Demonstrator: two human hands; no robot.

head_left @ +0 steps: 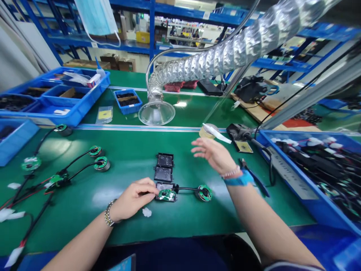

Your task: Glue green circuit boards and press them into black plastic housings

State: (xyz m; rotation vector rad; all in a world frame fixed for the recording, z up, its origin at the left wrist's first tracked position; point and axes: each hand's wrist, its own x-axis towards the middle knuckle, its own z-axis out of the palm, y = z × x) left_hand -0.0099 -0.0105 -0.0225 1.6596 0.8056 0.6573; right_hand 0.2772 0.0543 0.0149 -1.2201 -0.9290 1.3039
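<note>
My left hand (134,198) rests on the green bench (126,222) with its fingers closed against the left end of a small black housing holding a green circuit board (166,194). A short black cable runs from that board to a round green coil (204,192). Two empty black housings (164,167) lie in a row just behind the board. My right hand (214,153) hovers above the bench to the right, fingers spread and holding nothing; a blue wrist strap (239,178) circles its wrist. A white scrap (147,212) lies by my left hand.
More cabled coil assemblies (97,158) lie at the left. A blue bin of wired parts (318,165) stands at the right, blue trays (56,94) at the back left. A foil fume duct with a clear funnel (156,112) hangs mid-bench. A tape roll with a white tube (210,130) and a soldering-iron stand (239,133) lie behind my right hand.
</note>
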